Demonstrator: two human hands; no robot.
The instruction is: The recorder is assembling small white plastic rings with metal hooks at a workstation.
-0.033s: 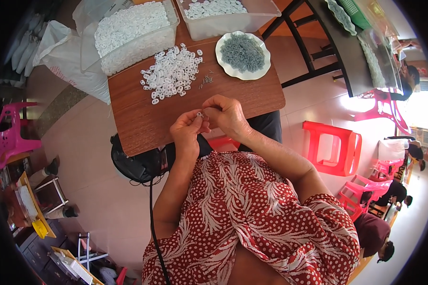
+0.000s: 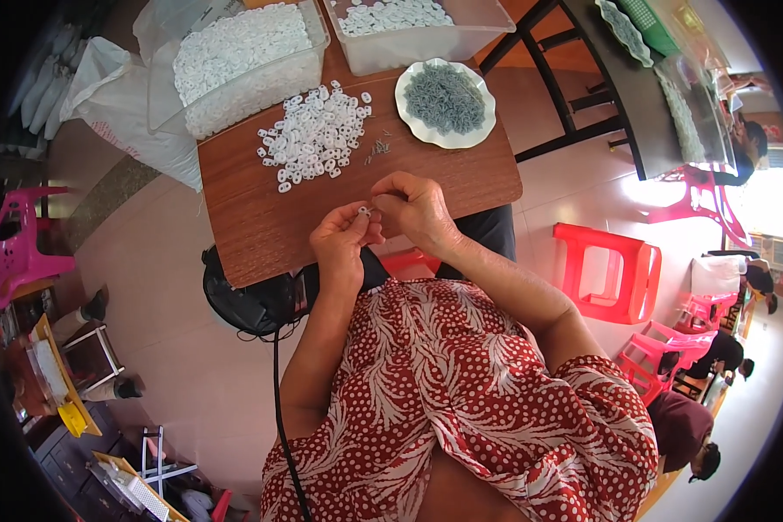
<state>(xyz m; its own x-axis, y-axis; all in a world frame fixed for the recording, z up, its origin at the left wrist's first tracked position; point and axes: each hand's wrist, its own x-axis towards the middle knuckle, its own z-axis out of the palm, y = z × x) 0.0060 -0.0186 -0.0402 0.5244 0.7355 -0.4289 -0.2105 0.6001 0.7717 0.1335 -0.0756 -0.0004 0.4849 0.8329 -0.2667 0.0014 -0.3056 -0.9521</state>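
My left hand [image 2: 341, 237] pinches a small white plastic piece with holes [image 2: 364, 211] between thumb and fingers, just above the table's near edge. Close against it, my right hand [image 2: 416, 210] has thumb and forefinger pressed together at the piece; what they hold is too small to make out. Beyond the hands lies a loose heap of white two-holed plastic pieces [image 2: 315, 135]. A few small grey pins or screws [image 2: 378, 150] lie right of the heap. Farther right, a scalloped white plate [image 2: 403, 94] carries a mound of such grey parts [image 2: 446, 98].
Two clear plastic bins, one at the far left [image 2: 261, 90] and one farther back [image 2: 426, 43], hold more white pieces on the brown table [image 2: 261, 235]. A white sack [image 2: 126, 113] stands at left. A red stool [image 2: 605, 271] is on the right; other people sit beyond.
The white piece has turned slightly in my left fingers, and the fingertips have shifted a little. Both hands stay in nearly the same place.
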